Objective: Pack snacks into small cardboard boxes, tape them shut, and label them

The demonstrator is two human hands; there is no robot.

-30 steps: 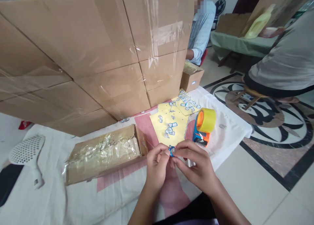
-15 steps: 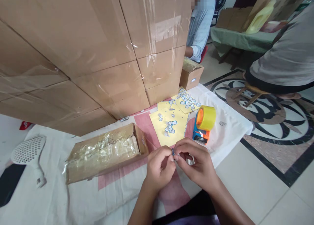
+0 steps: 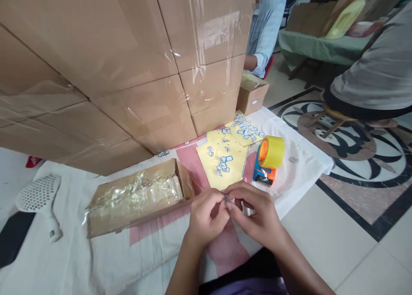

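Note:
My left hand [image 3: 207, 215] and my right hand [image 3: 254, 213] meet fingertip to fingertip just above the cloth, both pinched on one tiny blue and white piece [image 3: 225, 197]. Most of that piece is hidden by my fingers. Just beyond my hands lies a yellow sheet [image 3: 222, 164] with several small blue-edged pieces scattered on it. A second yellow sheet [image 3: 246, 132] further back carries several more. To the left of my hands sits an open flat cardboard box [image 3: 138, 196] filled with clear plastic bags.
An orange tape dispenser with a yellow roll [image 3: 268, 158] stands right of the sheets. A wall of taped cardboard boxes [image 3: 112, 67] rises behind. A white perforated scoop [image 3: 40, 196] lies far left. Two other people [image 3: 370, 76] sit at the right, and the white cloth's edge [image 3: 309, 179] drops to tiled floor.
My hands have drawn closer together and dropped slightly toward me. The small blue piece, plainly visible a second ago, is now almost covered by my fingertips.

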